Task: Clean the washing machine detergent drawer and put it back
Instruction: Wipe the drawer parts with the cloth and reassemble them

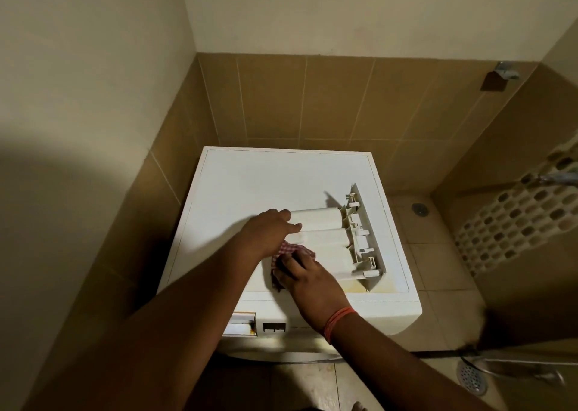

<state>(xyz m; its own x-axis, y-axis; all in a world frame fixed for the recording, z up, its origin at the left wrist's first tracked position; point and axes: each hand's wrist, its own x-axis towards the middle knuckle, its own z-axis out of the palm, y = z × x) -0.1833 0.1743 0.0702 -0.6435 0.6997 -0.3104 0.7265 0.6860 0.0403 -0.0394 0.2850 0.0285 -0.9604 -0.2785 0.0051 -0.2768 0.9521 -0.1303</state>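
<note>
The white detergent drawer [328, 238] lies upside down on top of the white washing machine [250, 185], its front panel [367, 238] pointing right. My left hand [270, 227] grips the drawer's rear end, thumb over the top. My right hand [305, 277] presses a red-and-white checked cloth [289, 251] against the drawer's near side, fingers curled over the cloth. The empty drawer slot [242, 323] shows at the machine's front left.
The machine stands in a corner with brown tiled walls behind and to the left. A tap [556, 179] sticks out from the right wall. On the tiled floor lie a drain [472, 376] at lower right and a hose beside it.
</note>
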